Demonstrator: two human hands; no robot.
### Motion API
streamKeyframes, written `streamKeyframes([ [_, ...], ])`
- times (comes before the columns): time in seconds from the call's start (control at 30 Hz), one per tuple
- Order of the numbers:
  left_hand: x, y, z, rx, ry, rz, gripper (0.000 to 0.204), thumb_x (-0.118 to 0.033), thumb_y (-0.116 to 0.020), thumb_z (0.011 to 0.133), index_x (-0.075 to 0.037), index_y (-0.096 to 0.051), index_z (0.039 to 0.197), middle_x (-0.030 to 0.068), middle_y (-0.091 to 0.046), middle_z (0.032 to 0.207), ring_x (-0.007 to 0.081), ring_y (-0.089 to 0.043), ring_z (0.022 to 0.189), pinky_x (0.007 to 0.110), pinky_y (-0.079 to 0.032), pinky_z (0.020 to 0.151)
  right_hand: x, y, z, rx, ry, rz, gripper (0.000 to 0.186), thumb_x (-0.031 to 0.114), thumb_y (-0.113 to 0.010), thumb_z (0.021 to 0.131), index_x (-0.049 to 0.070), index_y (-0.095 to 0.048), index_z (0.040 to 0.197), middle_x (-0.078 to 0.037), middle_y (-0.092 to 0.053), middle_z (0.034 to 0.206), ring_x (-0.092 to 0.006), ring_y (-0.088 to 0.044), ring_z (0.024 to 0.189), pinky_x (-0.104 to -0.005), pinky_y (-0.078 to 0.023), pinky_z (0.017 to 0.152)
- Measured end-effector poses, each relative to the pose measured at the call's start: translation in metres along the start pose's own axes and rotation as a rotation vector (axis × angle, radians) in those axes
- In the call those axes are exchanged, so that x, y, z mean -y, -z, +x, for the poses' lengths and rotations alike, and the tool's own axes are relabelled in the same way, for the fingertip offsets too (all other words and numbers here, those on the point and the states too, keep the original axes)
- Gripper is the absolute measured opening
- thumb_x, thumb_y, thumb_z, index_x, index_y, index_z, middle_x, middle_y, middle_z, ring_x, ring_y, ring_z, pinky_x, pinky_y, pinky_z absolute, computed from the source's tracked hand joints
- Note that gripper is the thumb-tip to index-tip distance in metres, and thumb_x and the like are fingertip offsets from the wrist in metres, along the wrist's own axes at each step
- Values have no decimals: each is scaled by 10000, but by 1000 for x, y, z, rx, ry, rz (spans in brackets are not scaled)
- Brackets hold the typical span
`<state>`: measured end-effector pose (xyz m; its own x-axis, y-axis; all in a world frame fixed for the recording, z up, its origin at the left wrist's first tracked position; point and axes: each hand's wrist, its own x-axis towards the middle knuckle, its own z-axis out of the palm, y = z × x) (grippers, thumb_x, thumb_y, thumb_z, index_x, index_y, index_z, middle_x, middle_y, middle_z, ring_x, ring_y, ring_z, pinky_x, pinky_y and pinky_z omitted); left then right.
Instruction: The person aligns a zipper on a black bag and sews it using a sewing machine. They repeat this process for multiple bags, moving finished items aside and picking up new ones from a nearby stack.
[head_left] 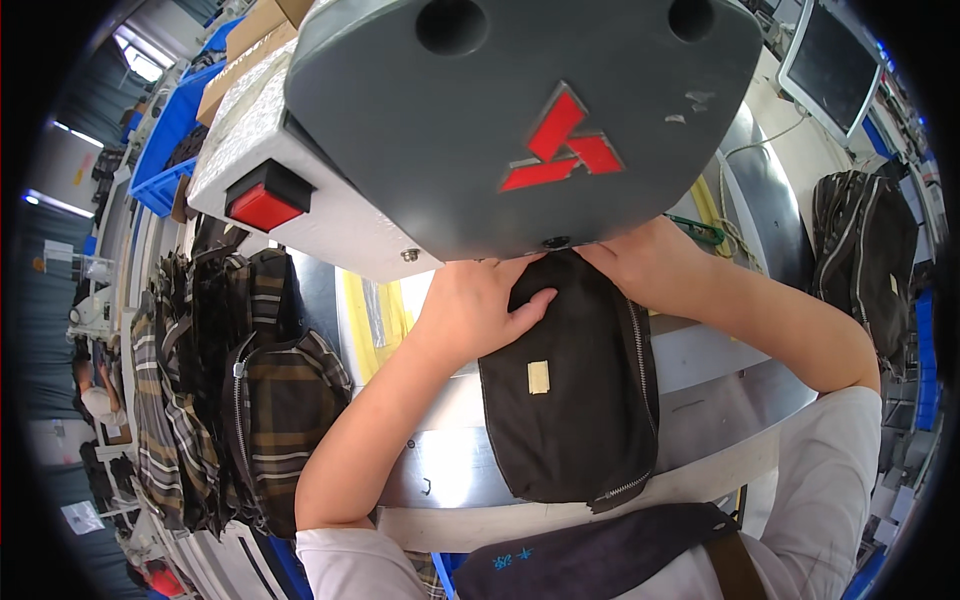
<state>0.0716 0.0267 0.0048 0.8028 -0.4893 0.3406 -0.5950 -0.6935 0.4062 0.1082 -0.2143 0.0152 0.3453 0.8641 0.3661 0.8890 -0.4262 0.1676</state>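
A black fabric piece point(570, 430) with a zipper along its right edge and a small pale patch lies lengthwise in front of me. It looks like a bag panel, and its far end goes under the dark grey head point(450, 130) of a sewing machine. My left hand point(470, 305) rests on its far left part, thumb stretched out and apart; the fingertips are partly hidden beneath the machine head. At the far right edge of the fabric, my right hand point(650, 265) is curled and grips it, its fingers partly covered by the machine. The needle area is hidden.
Plaid zippered bag pieces point(285, 400) are heaped on the left. More black zippered pieces point(865, 265) hang at the far right, below a screen point(832, 65). A red switch point(268, 205) sits on the machine's white housing. A blue crate point(165, 165) stands at the back left.
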Motion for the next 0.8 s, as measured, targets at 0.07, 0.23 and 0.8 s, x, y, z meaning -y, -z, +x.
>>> streamKeyframes([
  [0.07,-1,-1,1,0,4,2,396,-238,-780,728,-76,-697,1079,121,-679,1061,338,-625,962,399,-494,849,0,1,0,4,-14,16,322,115,-610,774,-23,-659,1061,-87,-656,1024,-216,-622,983,-313,-528,854],
  [0.23,-1,-1,-1,-1,19,-14,390,-239,-779,726,-83,-701,1076,120,-675,1068,335,-621,964,400,-488,861,1,1,-1,12,-37,45,318,113,-607,776,-25,-657,1058,-92,-654,1020,-221,-622,985,-322,-527,860],
  [0.8,3,11,-18,-109,59,39,294,-248,-733,812,-49,-671,1020,85,-653,1030,295,-607,924,393,-468,823,43,-13,7,-152,-355,110,202,103,-643,795,53,-572,977,-77,-580,925,-239,-594,872,-346,-522,725],
])
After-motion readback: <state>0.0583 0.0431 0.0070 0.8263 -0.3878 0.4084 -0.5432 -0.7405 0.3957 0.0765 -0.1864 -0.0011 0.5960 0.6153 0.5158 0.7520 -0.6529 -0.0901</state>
